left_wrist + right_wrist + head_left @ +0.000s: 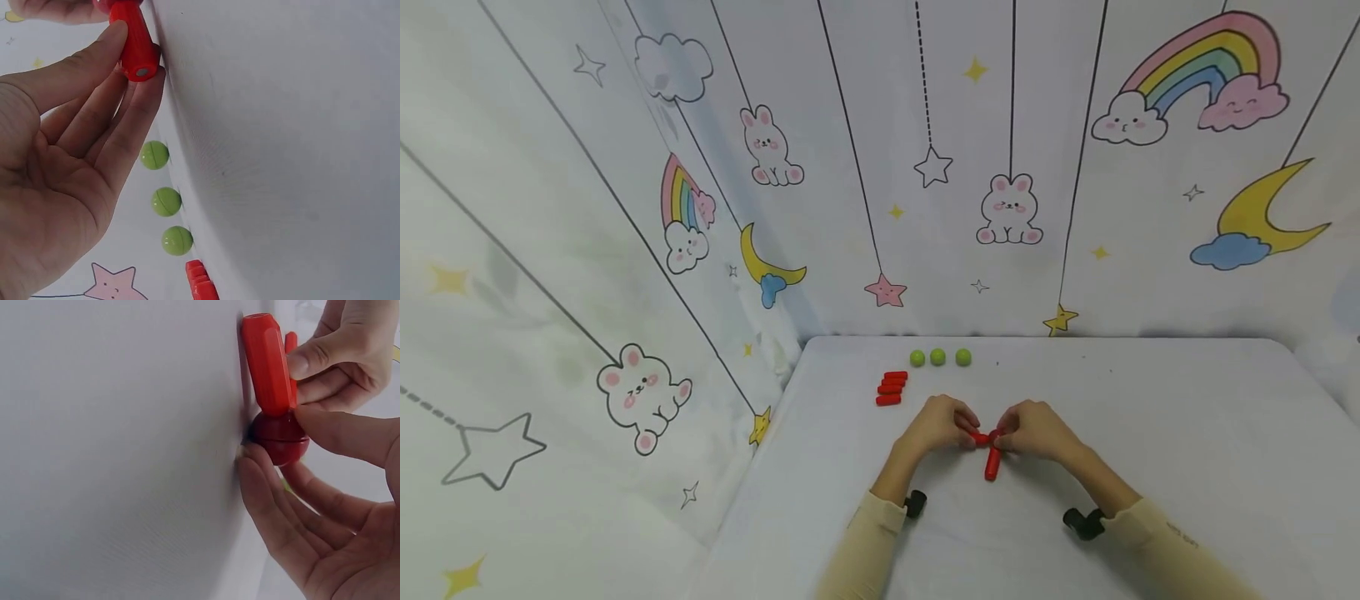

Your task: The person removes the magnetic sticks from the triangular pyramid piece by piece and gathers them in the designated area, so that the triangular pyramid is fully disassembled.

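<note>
My left hand (942,422) pinches a red magnetic rod (135,47) between thumb and fingers; a small grey disc shows in its end. In the right wrist view, my right hand (325,506) holds a dark red ball (281,439) between thumb and fingertips. A second red rod (267,362) meets that ball and, in the head view, points toward me from it. The left-hand rod's inner end is right at the ball, so the two rods form a corner there. Both hands work close over the white table.
Farther back on the table (1187,433) lie several red rods (891,389) in a short stack-like row, left of the hands. Behind them three green balls (937,357) sit in a line. A patterned white curtain (865,108) hangs along the back and left.
</note>
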### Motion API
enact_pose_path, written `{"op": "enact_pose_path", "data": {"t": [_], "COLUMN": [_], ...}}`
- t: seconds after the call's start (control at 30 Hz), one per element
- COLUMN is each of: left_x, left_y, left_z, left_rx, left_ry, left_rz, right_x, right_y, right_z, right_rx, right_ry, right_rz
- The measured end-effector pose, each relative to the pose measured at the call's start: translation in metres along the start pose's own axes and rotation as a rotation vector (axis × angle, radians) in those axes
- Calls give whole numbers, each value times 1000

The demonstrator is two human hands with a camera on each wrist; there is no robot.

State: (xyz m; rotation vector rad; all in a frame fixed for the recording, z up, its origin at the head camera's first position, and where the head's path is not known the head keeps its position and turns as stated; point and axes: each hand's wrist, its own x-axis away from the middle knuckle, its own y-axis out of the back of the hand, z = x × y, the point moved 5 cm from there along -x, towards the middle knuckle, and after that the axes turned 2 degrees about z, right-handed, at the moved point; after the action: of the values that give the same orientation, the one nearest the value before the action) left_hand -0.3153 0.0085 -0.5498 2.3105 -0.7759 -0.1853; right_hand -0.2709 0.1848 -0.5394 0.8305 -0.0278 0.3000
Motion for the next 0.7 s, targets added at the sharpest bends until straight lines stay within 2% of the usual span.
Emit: {"op": "enact_pose_path", "data": {"t": [0.17, 0.4, 0.57, 0.7], "left_x": [0, 8, 11, 13], "left_y": [4, 24, 29, 33], "left_z": [4, 19, 21, 19], "left_rx": [8, -24, -8, -50], "left_ry": [-25, 50, 45, 41], "left_rz": [20, -55, -42, -51], "right_x": [5, 14, 18, 20], "right_y": [0, 5, 6, 5], "right_z": [-2, -10, -14, -14], "right_rx": [0, 8, -23, -40], "right_ry": [-27, -60, -79, -75], "right_rz": [-31, -61, -56, -60]}}
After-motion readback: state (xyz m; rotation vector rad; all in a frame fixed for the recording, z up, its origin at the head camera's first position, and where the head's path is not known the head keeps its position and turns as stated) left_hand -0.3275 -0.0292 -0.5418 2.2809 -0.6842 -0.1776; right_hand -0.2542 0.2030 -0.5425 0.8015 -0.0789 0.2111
